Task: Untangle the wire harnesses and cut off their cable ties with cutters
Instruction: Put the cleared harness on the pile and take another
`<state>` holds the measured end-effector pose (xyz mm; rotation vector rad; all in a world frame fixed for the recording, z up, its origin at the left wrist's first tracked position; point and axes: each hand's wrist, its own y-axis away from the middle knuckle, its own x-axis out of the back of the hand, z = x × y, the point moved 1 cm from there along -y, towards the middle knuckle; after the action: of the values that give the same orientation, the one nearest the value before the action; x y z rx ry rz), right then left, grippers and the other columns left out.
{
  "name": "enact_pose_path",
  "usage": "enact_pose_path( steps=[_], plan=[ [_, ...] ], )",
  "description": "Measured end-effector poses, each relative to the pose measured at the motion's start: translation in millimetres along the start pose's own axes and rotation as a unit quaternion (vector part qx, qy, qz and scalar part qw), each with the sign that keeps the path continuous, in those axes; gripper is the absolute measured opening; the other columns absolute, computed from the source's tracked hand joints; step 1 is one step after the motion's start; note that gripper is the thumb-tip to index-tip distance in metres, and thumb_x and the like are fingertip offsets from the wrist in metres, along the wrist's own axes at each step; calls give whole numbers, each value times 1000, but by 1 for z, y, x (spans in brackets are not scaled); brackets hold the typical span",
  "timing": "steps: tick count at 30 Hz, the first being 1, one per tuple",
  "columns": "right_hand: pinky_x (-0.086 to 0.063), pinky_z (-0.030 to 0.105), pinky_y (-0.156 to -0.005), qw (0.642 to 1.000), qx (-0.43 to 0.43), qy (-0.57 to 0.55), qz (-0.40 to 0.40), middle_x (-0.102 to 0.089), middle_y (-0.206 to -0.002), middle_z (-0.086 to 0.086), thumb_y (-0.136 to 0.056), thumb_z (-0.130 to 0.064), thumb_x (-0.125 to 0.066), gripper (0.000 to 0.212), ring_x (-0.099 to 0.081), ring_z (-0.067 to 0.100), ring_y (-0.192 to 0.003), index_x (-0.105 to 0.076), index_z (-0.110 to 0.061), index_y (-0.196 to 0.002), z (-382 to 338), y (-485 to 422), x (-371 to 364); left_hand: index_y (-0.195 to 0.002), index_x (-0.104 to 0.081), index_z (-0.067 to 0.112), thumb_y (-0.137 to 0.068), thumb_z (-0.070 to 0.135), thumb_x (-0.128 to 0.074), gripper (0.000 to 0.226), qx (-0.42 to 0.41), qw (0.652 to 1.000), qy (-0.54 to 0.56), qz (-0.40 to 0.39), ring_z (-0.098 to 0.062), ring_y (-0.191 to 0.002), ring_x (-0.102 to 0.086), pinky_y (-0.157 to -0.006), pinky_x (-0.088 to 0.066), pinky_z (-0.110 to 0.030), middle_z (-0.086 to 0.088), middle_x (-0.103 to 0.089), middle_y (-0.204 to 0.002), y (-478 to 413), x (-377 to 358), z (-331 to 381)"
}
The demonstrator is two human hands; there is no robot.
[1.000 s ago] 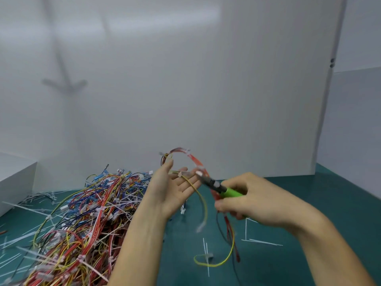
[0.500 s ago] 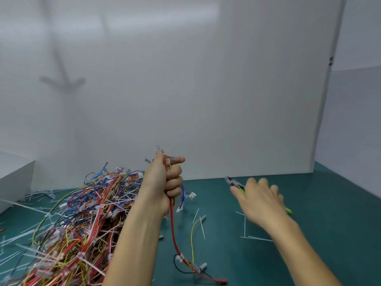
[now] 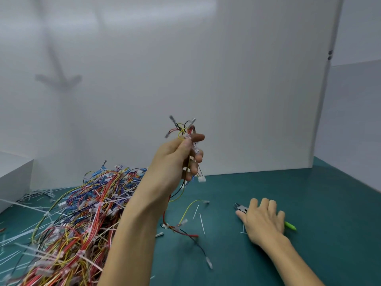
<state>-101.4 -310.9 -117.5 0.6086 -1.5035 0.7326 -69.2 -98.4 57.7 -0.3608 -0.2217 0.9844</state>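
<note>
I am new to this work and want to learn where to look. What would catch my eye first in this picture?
First, the big tangled pile of coloured wires on the left of the green table. Next, the left hand, raised in the middle, gripping a small bundle of wires whose ends hang down to the table. On the right, the right hand lies flat over the green-handled cutters.

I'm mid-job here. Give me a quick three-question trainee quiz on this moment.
1. True or false: the left hand holds a wire harness raised above the table.
2. The right hand lies flat on: A) the cutters B) the tangled harness pile C) the white box
3. Fill in: the cutters' handle tip showing past the right hand is ____.

Key: 1 true; 2 A; 3 green.
</note>
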Motion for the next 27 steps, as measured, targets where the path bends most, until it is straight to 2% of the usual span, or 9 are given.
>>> enact_pose_path(
  steps=[3,5,6,9,11,12,19,23,27],
  plan=[
    [-32,43,-100,998,17,-57,1,-44,-130,6,-100,-60,-24,53,-38,26,-121,-45,-19,-125,-5,0,18,-123,-60,7,-107,11,-32,32,-32,998,-34,-37,-9,-50,-45,-47,-35,-16,4,-56,-70,2,-1,2],
    [-35,41,-99,971,52,-227,50,-51,-128,6,-103,-44,-32,38,-41,26,-119,-53,-18,-121,-11,0,49,-125,-60,11,-107,10,-33,32,-50,993,-72,-73,-9,-53,-46,-50,-35,-15,3,-58,-75,4,-1,2],
    [-40,37,-92,926,63,-365,72,-59,-121,5,-104,-35,-36,32,-47,24,-113,-60,-17,-113,-13,2,69,-126,-60,13,-106,9,-34,32,-57,990,-91,-93,-9,-55,-47,-51,-36,-15,3,-59,-77,5,-2,2],
    [-50,31,-79,691,118,-713,-27,-76,-94,7,-106,-37,-35,51,-66,23,-94,-76,-15,-87,-16,19,125,-128,-58,23,-105,8,-38,34,-74,971,-156,-167,-12,-65,-53,-59,-41,-18,2,-63,-83,10,-4,2],
    [-56,35,-84,573,158,-796,-118,-76,-101,11,-102,-55,-33,63,-72,23,-97,-79,-13,-93,-11,32,147,-131,-56,28,-104,7,-43,37,-62,949,-199,-237,-14,-71,-58,-67,-45,-24,-3,-68,-89,12,-5,0],
    [-58,35,-81,550,162,-809,-133,-76,-104,12,-99,-57,-36,61,-72,23,-97,-76,-11,-100,-8,37,153,-131,-57,27,-103,6,-45,37,-50,935,-222,-272,-14,-74,-60,-70,-47,-27,-6,-70,-93,13,-7,0],
    [-54,26,-70,563,196,-802,-28,-76,-99,11,-99,-13,-52,22,-67,13,-73,-71,-4,-105,11,44,169,-122,-65,17,-92,-10,-47,45,46,887,-330,-321,-14,-98,-70,-93,-55,-35,-3,-73,-110,14,-21,-14],
    [-56,25,-70,584,277,-763,-17,-75,-104,13,-96,-14,-51,24,-67,17,-79,-71,-7,-107,23,49,181,-109,-66,14,-91,-13,-34,45,63,936,-307,-158,-14,-99,-69,-91,-55,-35,-4,-73,-108,5,-17,-15],
    [-58,27,-72,568,340,-746,-73,-72,-97,24,-87,-21,-56,25,-66,25,-80,-75,-9,-100,20,59,184,-101,-70,12,-104,29,-42,33,44,999,-14,28,-16,-95,-73,-83,-59,-27,-3,-78,-97,-1,-17,0]
  ],
)
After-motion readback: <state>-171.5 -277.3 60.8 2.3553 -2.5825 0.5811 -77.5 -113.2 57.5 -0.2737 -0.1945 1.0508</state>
